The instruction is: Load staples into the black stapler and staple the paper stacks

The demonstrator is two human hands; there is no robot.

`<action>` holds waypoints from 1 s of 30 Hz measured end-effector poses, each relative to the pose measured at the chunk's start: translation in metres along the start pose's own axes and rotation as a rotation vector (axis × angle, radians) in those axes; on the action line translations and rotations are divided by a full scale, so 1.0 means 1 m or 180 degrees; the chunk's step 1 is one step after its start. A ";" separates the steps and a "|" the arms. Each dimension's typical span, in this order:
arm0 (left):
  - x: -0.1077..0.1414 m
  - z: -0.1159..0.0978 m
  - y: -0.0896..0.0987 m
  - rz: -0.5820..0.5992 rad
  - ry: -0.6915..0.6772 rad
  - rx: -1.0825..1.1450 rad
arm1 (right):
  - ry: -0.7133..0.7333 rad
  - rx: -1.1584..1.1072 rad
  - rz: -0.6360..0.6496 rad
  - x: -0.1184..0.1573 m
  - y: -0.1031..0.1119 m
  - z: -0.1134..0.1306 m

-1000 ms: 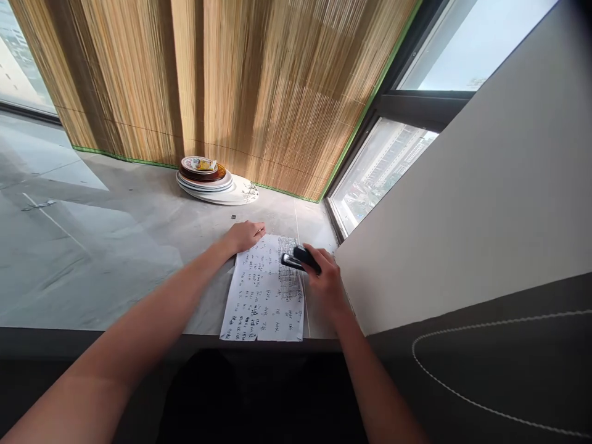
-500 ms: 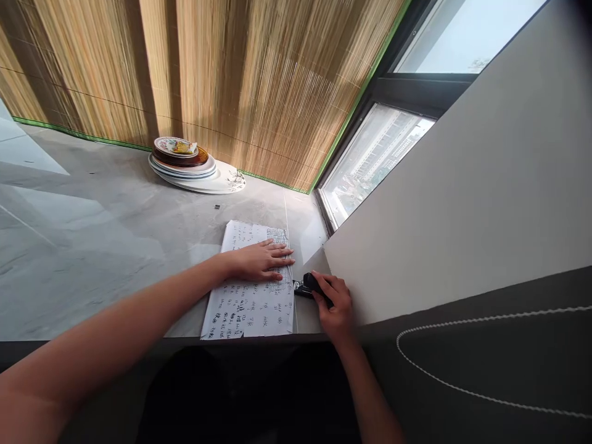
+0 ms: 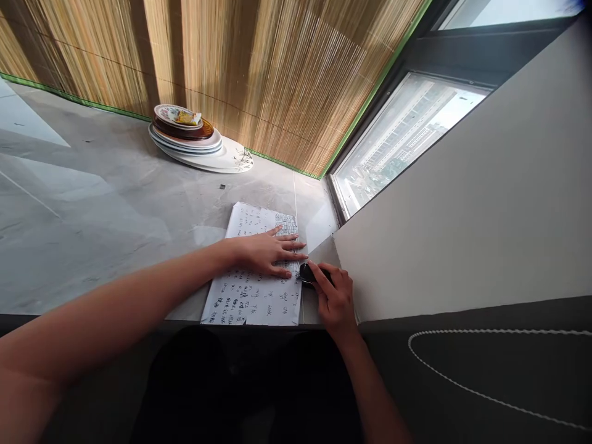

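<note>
A stack of white paper sheets (image 3: 256, 302) with handwriting lies on the grey marble-look ledge (image 3: 139, 246), its near end at the front edge. My left hand (image 3: 272, 251) rests flat across the sheets with fingers spread, fingertips reaching the right edge. Beside that edge, my right hand (image 3: 337, 297) is wrapped round a black stapler (image 3: 309, 273). The stapler's front end meets the right edge of the paper, just below my left fingertips; its rear is hidden under my right fingers.
Stacked plates (image 3: 185, 145) stand at the back, a yellow wrapper (image 3: 186, 118) on top. Behind them hangs a bamboo blind (image 3: 231, 74). A small dark bit (image 3: 222, 187) lies on the ledge. A white wall panel (image 3: 453, 203) and a window (image 3: 398, 135) bound the right side; a bead cord (image 3: 462, 332) hangs below.
The stapler's top arm has come down, and its head now sits at the paper's edge. My left hand stays on the sheets. The whole view has shifted slightly.
</note>
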State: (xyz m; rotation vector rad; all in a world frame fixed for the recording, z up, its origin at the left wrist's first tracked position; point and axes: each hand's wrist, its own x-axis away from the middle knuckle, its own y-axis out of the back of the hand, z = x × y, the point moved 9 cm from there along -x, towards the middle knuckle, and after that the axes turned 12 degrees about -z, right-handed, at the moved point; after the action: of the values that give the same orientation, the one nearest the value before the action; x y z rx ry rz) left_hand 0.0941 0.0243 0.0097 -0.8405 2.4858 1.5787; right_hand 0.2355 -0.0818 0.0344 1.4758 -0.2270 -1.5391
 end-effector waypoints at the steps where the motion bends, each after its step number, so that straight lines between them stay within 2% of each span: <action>1: -0.001 0.000 0.000 -0.0007 0.0000 0.0010 | 0.0002 0.0010 -0.0009 0.000 0.000 0.000; 19: 0.000 -0.003 -0.003 0.0193 0.0159 -0.0061 | 0.0154 -0.0167 0.0012 -0.003 0.000 0.006; 25: -0.001 -0.003 0.000 0.0003 0.0170 0.0140 | 0.0178 -0.0130 0.0043 -0.003 0.000 0.006; 30: -0.001 -0.003 -0.001 0.0045 0.0169 0.0116 | 0.0174 -0.0012 0.0077 -0.003 0.000 0.008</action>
State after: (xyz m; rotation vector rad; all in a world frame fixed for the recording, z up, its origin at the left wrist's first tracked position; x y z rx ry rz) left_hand 0.0957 0.0218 0.0108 -0.8730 2.5540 1.5299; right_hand 0.2283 -0.0836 0.0385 1.5050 -0.2090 -1.4773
